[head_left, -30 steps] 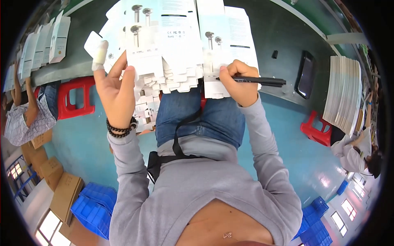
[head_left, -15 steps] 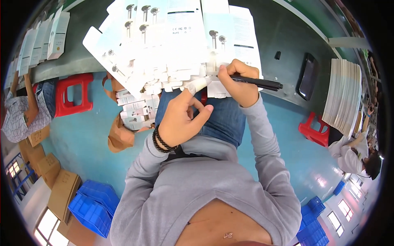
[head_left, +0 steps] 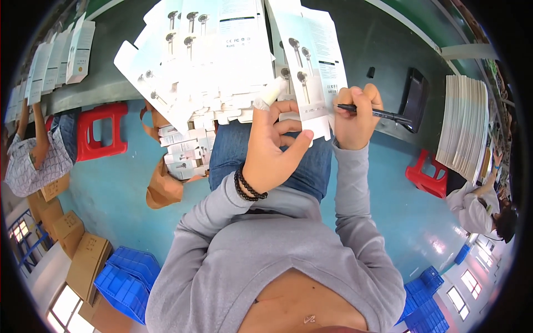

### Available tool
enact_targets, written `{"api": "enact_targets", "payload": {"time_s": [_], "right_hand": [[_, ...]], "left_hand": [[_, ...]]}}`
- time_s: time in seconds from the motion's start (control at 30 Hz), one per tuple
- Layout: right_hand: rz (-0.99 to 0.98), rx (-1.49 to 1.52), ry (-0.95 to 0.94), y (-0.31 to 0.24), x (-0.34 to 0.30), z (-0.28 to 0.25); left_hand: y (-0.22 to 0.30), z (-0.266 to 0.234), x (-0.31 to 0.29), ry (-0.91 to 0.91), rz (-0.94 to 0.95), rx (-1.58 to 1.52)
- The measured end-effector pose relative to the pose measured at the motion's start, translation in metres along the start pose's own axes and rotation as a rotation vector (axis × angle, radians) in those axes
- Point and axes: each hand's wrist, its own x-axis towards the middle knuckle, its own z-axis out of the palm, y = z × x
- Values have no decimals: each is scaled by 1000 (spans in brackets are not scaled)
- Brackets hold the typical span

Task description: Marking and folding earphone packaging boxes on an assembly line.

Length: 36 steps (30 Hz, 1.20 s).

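My left hand point(head_left: 277, 147), its index finger wrapped in white, is at the lower left edge of a flattened printed carton point(head_left: 311, 97). Its thumb lies over the bottom flap and the other fingertips go behind the edge, so the hand grips the carton. In my right hand point(head_left: 358, 116) is a black marker pen point(head_left: 391, 116), closed between thumb and fingers. The pen's tip end points left, close to the carton's right edge; whether it touches cannot be made out. More overlapping flattened cartons point(head_left: 222, 61), with earphone pictures, lie on the dark table to the left.
A black phone point(head_left: 413, 100) and a small black cap-like piece point(head_left: 371, 72) lie on the table point(head_left: 388, 41). A stack of flat cartons point(head_left: 463, 130) stands at the right. A brown bag point(head_left: 164, 186) with cartons, red stools point(head_left: 102, 130) and blue crates point(head_left: 126, 277) are around me.
One carton has shifted right and tilted away from the pile, now gripped by my left hand, which moved right. My right hand moved right with the pen.
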Motion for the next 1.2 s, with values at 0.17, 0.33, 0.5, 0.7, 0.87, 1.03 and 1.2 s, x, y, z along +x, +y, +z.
{"api": "enact_targets", "payload": {"time_s": [0.17,0.33,0.5,0.7,0.87,1.03,1.2], "right_hand": [[-273,-175,217,-32,17,-5],[-342,-537,168,-22,14,11],[-72,-802,-175,16,10,21],[-118,-921,-290,20,10,22],[-146,-984,-290,21,11,26],[-142,-935,-272,21,10,24],[-14,-582,-60,18,10,16]], "left_hand": [[25,-20,7,106,143,-74],[57,-67,8,321,305,117],[60,-93,14,475,360,426],[45,-78,6,505,356,483],[22,-58,-9,-96,52,574],[10,-37,-8,-70,-11,618],[8,-36,-12,-60,-12,627]]}}
